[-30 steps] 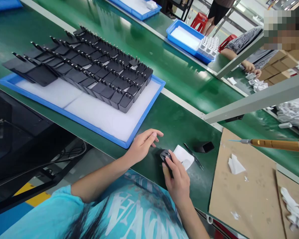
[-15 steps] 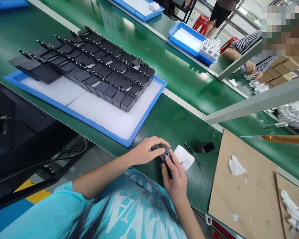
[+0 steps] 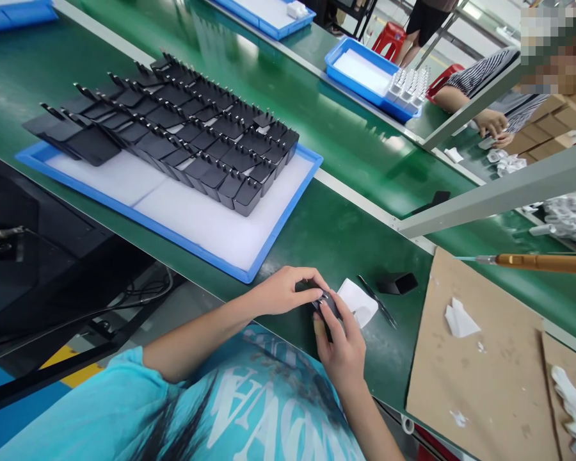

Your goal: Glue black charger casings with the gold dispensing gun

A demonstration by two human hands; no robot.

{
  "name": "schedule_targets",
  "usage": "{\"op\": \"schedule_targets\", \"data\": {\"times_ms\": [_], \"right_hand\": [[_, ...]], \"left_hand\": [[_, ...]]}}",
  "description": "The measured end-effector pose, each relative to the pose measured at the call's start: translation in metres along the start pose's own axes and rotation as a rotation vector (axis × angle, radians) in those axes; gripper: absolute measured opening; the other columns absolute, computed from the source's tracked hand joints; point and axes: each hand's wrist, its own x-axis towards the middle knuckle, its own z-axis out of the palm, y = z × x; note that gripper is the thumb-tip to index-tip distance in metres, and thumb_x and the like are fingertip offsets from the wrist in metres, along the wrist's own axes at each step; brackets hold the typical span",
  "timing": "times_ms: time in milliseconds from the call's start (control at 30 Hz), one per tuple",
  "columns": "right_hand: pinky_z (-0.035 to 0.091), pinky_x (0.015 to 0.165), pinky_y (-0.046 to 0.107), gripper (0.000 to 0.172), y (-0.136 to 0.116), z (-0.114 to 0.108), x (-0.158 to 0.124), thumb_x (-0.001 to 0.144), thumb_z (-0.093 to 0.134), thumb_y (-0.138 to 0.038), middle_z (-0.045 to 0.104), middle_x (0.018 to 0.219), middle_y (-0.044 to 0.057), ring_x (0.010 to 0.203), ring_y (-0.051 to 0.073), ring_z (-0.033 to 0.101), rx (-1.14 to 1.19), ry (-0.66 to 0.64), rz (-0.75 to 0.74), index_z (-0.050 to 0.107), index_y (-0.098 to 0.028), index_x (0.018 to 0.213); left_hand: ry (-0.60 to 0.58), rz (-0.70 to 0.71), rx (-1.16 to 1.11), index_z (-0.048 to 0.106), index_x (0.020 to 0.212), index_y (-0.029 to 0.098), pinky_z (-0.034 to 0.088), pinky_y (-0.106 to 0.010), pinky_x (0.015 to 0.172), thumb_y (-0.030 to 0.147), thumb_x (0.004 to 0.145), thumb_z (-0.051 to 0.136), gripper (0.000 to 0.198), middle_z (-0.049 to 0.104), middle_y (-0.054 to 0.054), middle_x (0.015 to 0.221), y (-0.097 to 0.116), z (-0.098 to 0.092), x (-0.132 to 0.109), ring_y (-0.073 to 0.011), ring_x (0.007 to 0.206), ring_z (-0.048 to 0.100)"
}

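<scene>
Both hands hold a black plug adapter (image 3: 333,303) over the green bench near its front edge. My left hand (image 3: 288,291) curves round its far left side, thumb lying on top. From the right, my right hand (image 3: 340,333) grips it with bent fingers, which cover much of the piece. Just beyond lies a white cloth (image 3: 358,301), partly under the fingers. Dark tweezers (image 3: 378,302) rest beside the cloth, and an open-ended black housing (image 3: 397,283) lies to their right. Left of my hands, a blue-rimmed tray (image 3: 249,272) bears rows of black plug adapters (image 3: 187,128) with pins up.
A brown cardboard sheet (image 3: 480,378) with white scraps covers the bench at right. An orange-handled screwdriver (image 3: 542,262) hangs above it. A grey metal post (image 3: 499,189) slants across. Beyond the green belt, a co-worker's hands (image 3: 496,128) handle white pieces near a blue tray (image 3: 340,67).
My hands have shifted slightly on the adapter, my left thumb further over its top. A dark piece now shows on the belt behind the post. The view has moved a little.
</scene>
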Motion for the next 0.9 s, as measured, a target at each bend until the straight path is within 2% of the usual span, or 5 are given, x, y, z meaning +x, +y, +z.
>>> {"op": "schedule_targets", "data": {"times_ms": [267,467,633,800,900], "right_hand": [[0.060,0.090,0.038,0.063,0.000,-0.002,0.003,0.081,0.063,-0.009,0.060,0.132,0.015,0.116,0.025,0.064,0.012,-0.009,-0.006,0.045,-0.026,0.140],[0.061,0.087,0.038,0.071,-0.007,-0.022,-0.005,0.075,0.072,-0.011,0.061,0.133,0.010,0.110,0.025,0.067,-0.013,0.121,0.048,0.046,-0.030,0.139],[0.062,0.084,0.030,0.061,-0.008,-0.021,-0.004,0.081,0.064,-0.010,0.064,0.128,0.011,0.106,0.022,0.069,0.039,-0.036,-0.003,0.049,-0.026,0.137],[0.062,0.086,0.036,0.070,-0.010,-0.021,-0.005,0.077,0.068,-0.007,0.062,0.131,0.009,0.111,0.023,0.067,0.047,0.135,0.068,0.045,-0.032,0.139],[0.061,0.086,0.032,0.057,-0.011,-0.014,-0.009,0.083,0.062,-0.009,0.063,0.129,0.010,0.110,0.021,0.067,0.116,-0.029,0.046,0.050,-0.029,0.134]], "left_hand": [[0.013,-0.006,-0.005,0.068,0.098,0.019,0.049,-0.028,0.085,0.030,0.091,0.051,0.021,0.072,-0.002,0.098,-0.005,0.003,0.000,-0.0178,0.094,0.065],[0.238,0.027,-0.213,0.065,0.112,0.019,0.045,-0.034,0.099,0.038,0.096,0.043,0.032,0.066,-0.006,0.122,-0.015,0.003,0.002,-0.0197,0.108,0.062],[0.405,0.064,-0.238,0.065,0.100,0.018,0.044,-0.035,0.102,0.037,0.094,0.049,0.026,0.067,-0.007,0.117,-0.014,0.002,0.002,-0.0209,0.114,0.059],[0.423,0.093,-0.278,0.065,0.098,0.018,0.045,-0.035,0.100,0.035,0.093,0.051,0.022,0.068,-0.006,0.111,-0.013,0.003,0.002,-0.0202,0.109,0.060],[0.425,0.117,-0.240,0.064,0.100,0.018,0.044,-0.035,0.101,0.035,0.095,0.048,0.023,0.067,-0.006,0.111,-0.013,0.003,0.001,-0.0197,0.110,0.060]]}}
